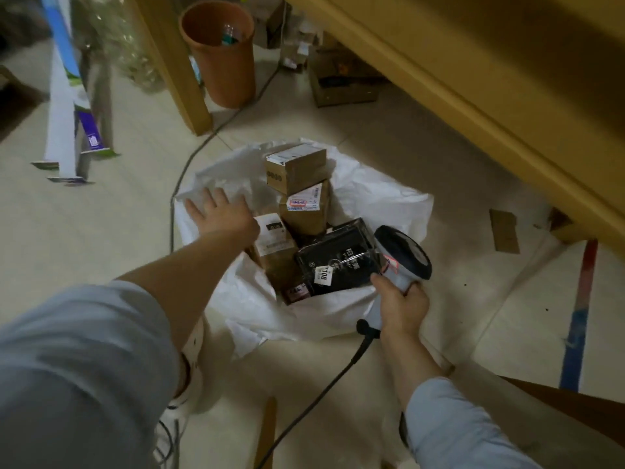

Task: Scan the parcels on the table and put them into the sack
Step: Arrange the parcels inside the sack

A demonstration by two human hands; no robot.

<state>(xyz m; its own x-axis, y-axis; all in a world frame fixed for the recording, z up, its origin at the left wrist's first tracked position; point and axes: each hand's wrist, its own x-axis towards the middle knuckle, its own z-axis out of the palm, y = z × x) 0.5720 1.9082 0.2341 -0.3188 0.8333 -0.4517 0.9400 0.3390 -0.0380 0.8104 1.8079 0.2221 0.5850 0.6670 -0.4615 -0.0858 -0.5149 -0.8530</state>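
parcels lie heaped in the open mouth of the white sack (382, 194) on the floor: a small brown carton (297, 169) on top at the far side, a second brown carton (306, 211) with a printed label below it, a brown parcel (274, 245) with a white label nearer the left, and a black film-wrapped box (338, 262) with a white sticker at the near right. the left hand (220, 214) hovers over the sack's left rim, just beside the white-labelled parcel; its grip is apart, fingers spread, holding nothing. the right hand (400, 306) has its grip clamped round the handle of a corded barcode scanner (404, 255), whose head hangs over the corner of the black box. whether it touches the box i cannot tell.

this looks like the putting-in step, judged finished for one parcel or very nearly so. the next move likely calls for both arms to rise to the wooden worktop (473, 79) at the upper right, the free hand picking a fresh parcel label-up and the scanner aimed at its code. the worktop's upper face is out of sight, so how many parcels remain is unknown. the scanner cord (321, 390) trails near the sack and could snag.
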